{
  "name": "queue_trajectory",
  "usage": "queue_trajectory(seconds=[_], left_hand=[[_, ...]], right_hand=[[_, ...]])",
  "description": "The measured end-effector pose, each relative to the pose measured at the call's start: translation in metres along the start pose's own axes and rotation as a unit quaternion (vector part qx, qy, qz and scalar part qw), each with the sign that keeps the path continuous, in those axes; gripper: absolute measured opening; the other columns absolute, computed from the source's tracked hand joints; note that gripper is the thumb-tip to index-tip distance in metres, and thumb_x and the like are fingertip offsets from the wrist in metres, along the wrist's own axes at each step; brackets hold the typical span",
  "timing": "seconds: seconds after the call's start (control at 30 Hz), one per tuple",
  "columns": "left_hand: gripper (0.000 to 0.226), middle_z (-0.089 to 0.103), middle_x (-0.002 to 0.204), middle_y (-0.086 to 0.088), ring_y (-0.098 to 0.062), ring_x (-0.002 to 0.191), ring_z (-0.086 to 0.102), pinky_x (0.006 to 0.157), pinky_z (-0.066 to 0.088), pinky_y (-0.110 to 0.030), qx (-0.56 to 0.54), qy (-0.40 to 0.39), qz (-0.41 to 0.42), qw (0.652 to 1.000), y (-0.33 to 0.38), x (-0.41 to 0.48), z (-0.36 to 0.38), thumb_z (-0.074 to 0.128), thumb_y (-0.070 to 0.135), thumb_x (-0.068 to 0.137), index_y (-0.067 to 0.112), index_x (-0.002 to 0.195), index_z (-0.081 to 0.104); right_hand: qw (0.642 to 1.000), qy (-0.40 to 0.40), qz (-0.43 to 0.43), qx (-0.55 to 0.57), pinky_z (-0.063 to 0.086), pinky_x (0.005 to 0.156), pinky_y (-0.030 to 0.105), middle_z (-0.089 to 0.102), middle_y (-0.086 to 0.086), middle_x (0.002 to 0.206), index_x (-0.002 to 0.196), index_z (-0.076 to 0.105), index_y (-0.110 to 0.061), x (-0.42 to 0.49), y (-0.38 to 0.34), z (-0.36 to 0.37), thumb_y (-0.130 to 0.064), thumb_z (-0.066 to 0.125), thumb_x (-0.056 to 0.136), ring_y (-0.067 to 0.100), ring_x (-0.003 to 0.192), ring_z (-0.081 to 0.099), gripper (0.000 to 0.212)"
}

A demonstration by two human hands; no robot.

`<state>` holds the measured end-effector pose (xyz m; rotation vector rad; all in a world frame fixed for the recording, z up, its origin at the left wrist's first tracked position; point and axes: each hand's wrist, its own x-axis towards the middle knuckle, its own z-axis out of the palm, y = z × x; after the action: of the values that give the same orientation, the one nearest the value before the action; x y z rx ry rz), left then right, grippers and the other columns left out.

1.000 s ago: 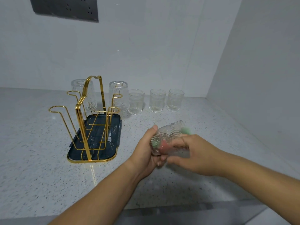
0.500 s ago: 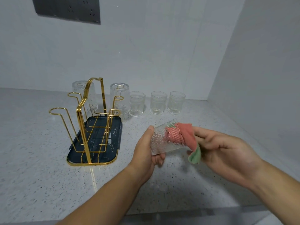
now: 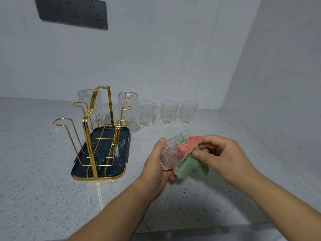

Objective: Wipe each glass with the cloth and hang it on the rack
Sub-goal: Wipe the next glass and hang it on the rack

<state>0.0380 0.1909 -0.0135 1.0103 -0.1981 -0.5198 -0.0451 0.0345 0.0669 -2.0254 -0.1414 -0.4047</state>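
My left hand grips a ribbed clear glass, held tilted with its mouth toward the right. A pink and green cloth is stuffed partly into the mouth and hangs below it. My right hand pinches the cloth at the glass's rim. To the left stands the gold wire rack on its dark tray. Two glasses hang upside down on its far prongs, one at the left and one at the right. Three upright glasses stand in a row behind.
The speckled grey countertop runs to a white back wall and a side wall on the right. A dark socket panel is mounted high on the back wall. The counter's front edge is near the bottom of the view.
A second ago my right hand covered the glass. It has drawn back to the right, and more of the cloth, its green side, now hangs out below the mouth.
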Motion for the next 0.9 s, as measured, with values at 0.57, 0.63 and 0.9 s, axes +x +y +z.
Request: queue_trajectory(seconds=[0.57,0.63,0.9], left_hand=[[0.027,0.066,0.081,-0.004,-0.027,0.072,0.06,0.057,0.047,-0.045,0.171,0.016,0.234,0.957,-0.012,-0.009,0.002,0.054,0.052,0.093,0.031,0.11,0.051],[0.025,0.066,0.079,-0.003,-0.025,0.067,0.059,0.053,0.045,-0.04,0.165,0.018,0.228,0.959,-0.011,-0.011,0.004,0.051,0.053,0.096,0.031,0.107,0.051],[0.059,0.073,0.076,-0.009,-0.02,0.057,0.067,0.053,0.053,-0.026,-0.038,0.006,-0.052,0.998,0.011,-0.012,0.009,0.044,0.061,0.102,0.011,0.099,0.076]], right_hand=[[0.992,0.088,0.085,-0.016,0.048,0.067,0.036,0.057,0.005,0.071,0.084,0.056,0.003,0.023,-0.014,0.038,-0.046,0.045,0.105,0.017,0.065,0.055,0.054],[0.992,0.096,0.062,-0.045,0.049,0.065,0.039,0.057,0.004,0.069,0.082,0.057,0.001,0.022,-0.013,0.039,-0.047,0.044,0.105,0.018,0.064,0.055,0.055],[0.964,-0.009,-0.132,-0.231,0.041,0.083,0.022,0.054,-0.015,0.074,0.08,0.057,-0.023,-0.002,0.019,0.03,-0.051,0.039,0.1,0.006,0.082,0.051,0.039]])
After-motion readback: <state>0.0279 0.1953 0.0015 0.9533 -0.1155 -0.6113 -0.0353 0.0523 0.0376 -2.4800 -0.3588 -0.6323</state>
